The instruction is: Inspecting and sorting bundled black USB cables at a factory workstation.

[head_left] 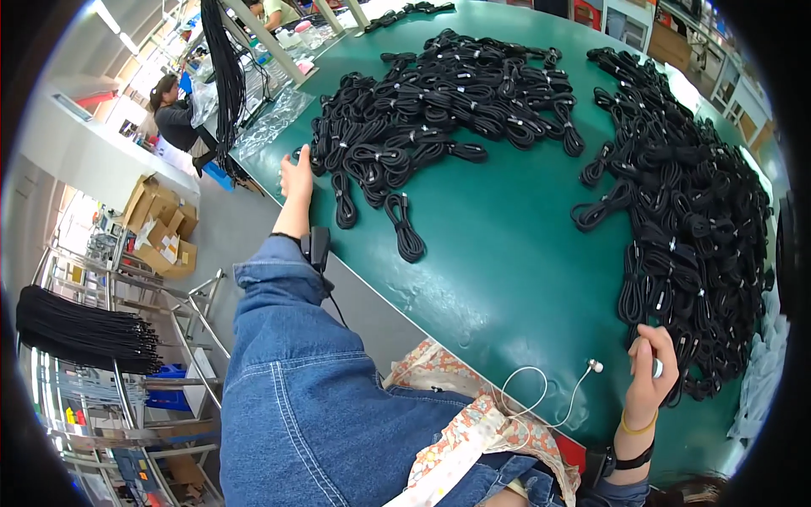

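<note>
Green counter (507,253): two heaps of coiled black cables. Left hand (296,176), grip open and flat, holding nothing, rests at the counter's left edge, touching the nearer heap (439,101). Right hand (650,372), grip closed around a small white object (657,367), sits near the counter's near edge, against the right-side heap (684,211). White earphone cord (541,397) lies just beside it.
</note>
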The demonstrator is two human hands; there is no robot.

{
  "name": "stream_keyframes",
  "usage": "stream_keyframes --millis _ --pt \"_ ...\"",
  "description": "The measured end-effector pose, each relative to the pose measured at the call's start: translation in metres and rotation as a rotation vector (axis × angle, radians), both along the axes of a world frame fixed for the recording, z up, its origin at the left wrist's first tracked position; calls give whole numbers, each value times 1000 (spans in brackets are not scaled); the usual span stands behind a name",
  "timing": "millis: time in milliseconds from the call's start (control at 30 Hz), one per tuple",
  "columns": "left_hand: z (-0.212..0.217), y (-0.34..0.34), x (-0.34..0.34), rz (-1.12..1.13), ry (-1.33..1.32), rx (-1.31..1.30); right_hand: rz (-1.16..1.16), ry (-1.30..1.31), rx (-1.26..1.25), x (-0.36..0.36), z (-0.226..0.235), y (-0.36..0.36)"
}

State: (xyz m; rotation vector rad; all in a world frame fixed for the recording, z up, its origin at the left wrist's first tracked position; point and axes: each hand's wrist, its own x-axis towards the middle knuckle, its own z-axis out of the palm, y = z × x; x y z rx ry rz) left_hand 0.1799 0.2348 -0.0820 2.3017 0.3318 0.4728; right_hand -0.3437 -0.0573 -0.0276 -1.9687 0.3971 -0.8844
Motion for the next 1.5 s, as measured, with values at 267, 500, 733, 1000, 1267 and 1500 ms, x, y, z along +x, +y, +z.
stream_keyframes --millis 267,500,733,1000,1267,1500 --pt "17 -44 51 -284 159 237 -58 2 19 0 -5 -2" --pt "28 4 49 -481 128 -381 -5 42 -58 9 2 3" --pt "71 -37 -22 -810 -37 -300 -18 96 -23 8 6 7" --pt "34 -118 -87 -1121 -501 532 20 141 -8 10 11 7" --pt "85 -173 -264 -1579 -592 152 133 57 152 -5 3 -4" --pt "66 -227 -350 -1974 -634 -150 94 -203 321 -3 -5 -11"
